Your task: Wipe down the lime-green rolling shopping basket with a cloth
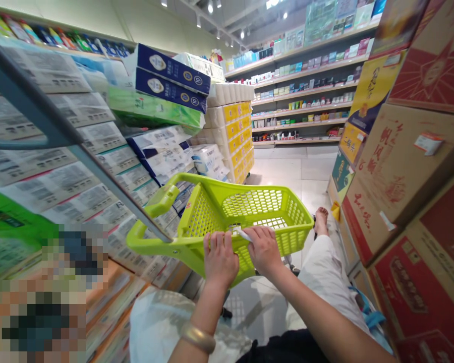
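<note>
A lime-green plastic shopping basket [272, 212] with a long handle stands in front of me in a shop aisle, tipped a little toward me. My left hand [219, 257] grips the near rim, fingers curled over the edge. A bracelet sits on that wrist. My right hand [264, 248] rests on the same rim beside it, pinching a small white strip or label [244, 233] against the basket. The basket looks empty inside.
Stacked tissue and toilet-paper packs [162, 111] fill shelves on the left. Brown and red cardboard cartons [408, 171] are piled on the right. My leg in white trousers [325, 272] stretches forward, bare foot on the tiled floor. Stocked shelves line the far wall.
</note>
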A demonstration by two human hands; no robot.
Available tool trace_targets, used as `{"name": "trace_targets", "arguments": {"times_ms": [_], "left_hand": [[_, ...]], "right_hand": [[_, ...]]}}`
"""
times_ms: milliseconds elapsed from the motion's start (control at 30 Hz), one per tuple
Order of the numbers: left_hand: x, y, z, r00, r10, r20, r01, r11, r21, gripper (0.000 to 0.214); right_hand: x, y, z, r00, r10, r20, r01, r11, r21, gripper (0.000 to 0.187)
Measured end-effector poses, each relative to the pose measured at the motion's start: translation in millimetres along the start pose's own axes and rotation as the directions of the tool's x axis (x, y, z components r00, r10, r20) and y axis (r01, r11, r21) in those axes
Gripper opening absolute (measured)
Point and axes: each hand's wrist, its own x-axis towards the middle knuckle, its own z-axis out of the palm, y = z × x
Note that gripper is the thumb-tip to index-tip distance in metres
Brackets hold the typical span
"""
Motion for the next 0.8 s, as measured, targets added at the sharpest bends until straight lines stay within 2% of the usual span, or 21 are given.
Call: {"name": "trace_targets", "arguments": {"times_ms": [167, 233, 367, 500, 567, 667, 800], "left_hand": [[0.5, -0.3, 0.9, 1.000, -0.004, 0.005, 0.004, 1.000, -0.004, 0.048], [1.2, 1.6, 1.5, 1.000, -0.012, 0.009, 0.012, 1.000, -0.001, 0.048], [3.1, 5.7, 1.1, 0.999, -0.027, 0.031, 0.027, 1.000, 0.005, 0.049], [4.6, 6.0, 0.9, 0.999, -0.030, 0.036, 0.030, 0.999, 0.013, 0.048], [4.7, 4.5, 1.3, 0.999, -0.026, 0.034, 0.025, 1.000, 0.007, 0.048], [4.1, 1.8, 2.2, 0.999, -0.010, 0.033, 0.010, 1.000, 0.001, 0.050], [3.5, 1.2, 4.0, 1.000, -0.002, 0.024, 0.001, 1.000, 0.003, 0.052]], "right_hand": [[-9.2, 42.3, -17.8, 0.995, 0.057, -0.086, -0.065, 0.994, -0.093, 0.037], [-10.2, 50.0, -20.7, 0.986, 0.102, -0.129, -0.117, 0.986, -0.120, 0.034], [-4.9, 33.3, -11.9, 0.977, 0.158, -0.143, -0.176, 0.977, -0.117, 0.032], [3.6, -1.6, 4.3, 0.996, 0.069, -0.061, -0.071, 0.997, -0.026, 0.037], [6.3, -10.3, 7.5, 0.998, 0.036, -0.045, -0.036, 0.999, 0.005, 0.038], [5.8, -3.1, 3.2, 1.000, 0.017, -0.020, -0.017, 1.000, 0.001, 0.039], [-1.2, 28.5, -11.3, 0.996, 0.061, -0.068, -0.065, 0.996, -0.066, 0.037]]}}
